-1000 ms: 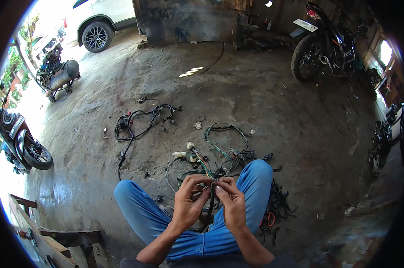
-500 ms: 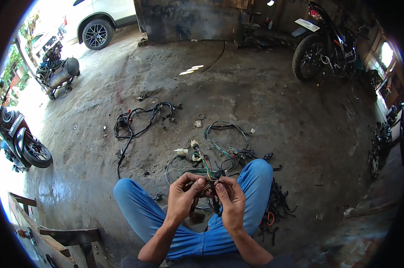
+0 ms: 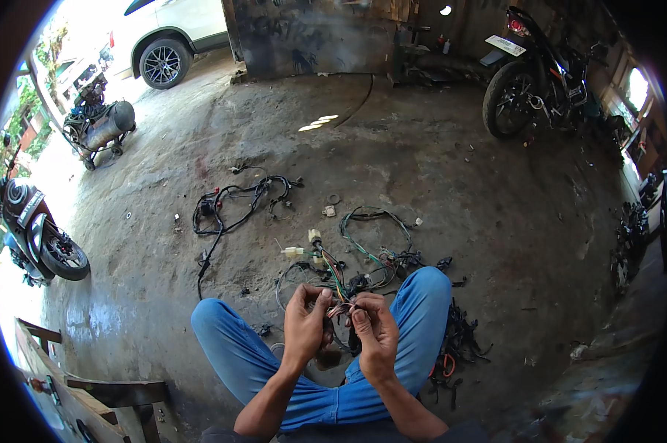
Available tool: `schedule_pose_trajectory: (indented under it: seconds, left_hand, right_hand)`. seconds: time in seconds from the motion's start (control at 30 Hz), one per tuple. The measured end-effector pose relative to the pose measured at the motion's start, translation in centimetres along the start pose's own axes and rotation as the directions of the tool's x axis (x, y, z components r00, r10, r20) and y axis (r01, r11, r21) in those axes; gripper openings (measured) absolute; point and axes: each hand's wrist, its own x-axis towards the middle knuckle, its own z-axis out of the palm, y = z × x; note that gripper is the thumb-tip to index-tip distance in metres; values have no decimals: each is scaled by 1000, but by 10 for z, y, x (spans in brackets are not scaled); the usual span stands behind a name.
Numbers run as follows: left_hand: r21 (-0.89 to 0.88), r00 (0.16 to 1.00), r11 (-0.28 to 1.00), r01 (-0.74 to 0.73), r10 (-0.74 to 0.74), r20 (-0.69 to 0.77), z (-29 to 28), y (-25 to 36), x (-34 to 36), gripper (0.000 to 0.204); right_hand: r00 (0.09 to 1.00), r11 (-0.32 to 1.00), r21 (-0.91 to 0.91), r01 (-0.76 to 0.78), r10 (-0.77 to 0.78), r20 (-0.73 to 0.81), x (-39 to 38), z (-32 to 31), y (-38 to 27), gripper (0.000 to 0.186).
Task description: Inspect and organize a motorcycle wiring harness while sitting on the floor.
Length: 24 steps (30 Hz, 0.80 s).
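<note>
Wiring harness (image 3: 339,286) is between the two knees of the blue jeans (image 3: 311,410), lifted in both hands; its coloured wires run away from the jeans toward a pale connector (image 3: 315,236) on the floor (image 3: 437,184). The left hand (image 3: 305,321) has its thumb and fingers pressed together, pinching thin brownish strands at one side. The right hand (image 3: 375,332) pinches the same bunch beside it, thumb against the bent fingers; which exact strand is under the thumb, I cannot tell.

I judge the bunch to be light and flexible, easy to bend but ready to spring apart or tangle. Single strands seem the fragile part, so it is better to hold several together, near the place where they gather, and not to pull on their thin ends. The hard connector should be stiffer and give a safer grip.

Beyond the left knee of the jeans lies a dark cable bundle (image 3: 220,210); beyond the right knee, a green cable coil (image 3: 344,235). Outside the right knee are black scraps (image 3: 460,332).
</note>
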Motion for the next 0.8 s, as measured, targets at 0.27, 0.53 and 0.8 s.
schedule_pose_trajectory:
  seconds: [0.27,0.53,0.8]
  left_hand:
    - [-104,884,930,351,-292,366,-19,-2,26,19]
    - [-113,866,927,356,-283,411,-27,-16,27,28]
    - [22,855,937,349,-328,401,-31,7,22,28]
  right_hand:
    - [951,831,-497,250,-114,287,5,-3,-22,14]
    - [928,847,-450,284,-124,351,1,-11,-14,28]
    - [908,874,-390,291,-124,400,-1,-10,-1,35]
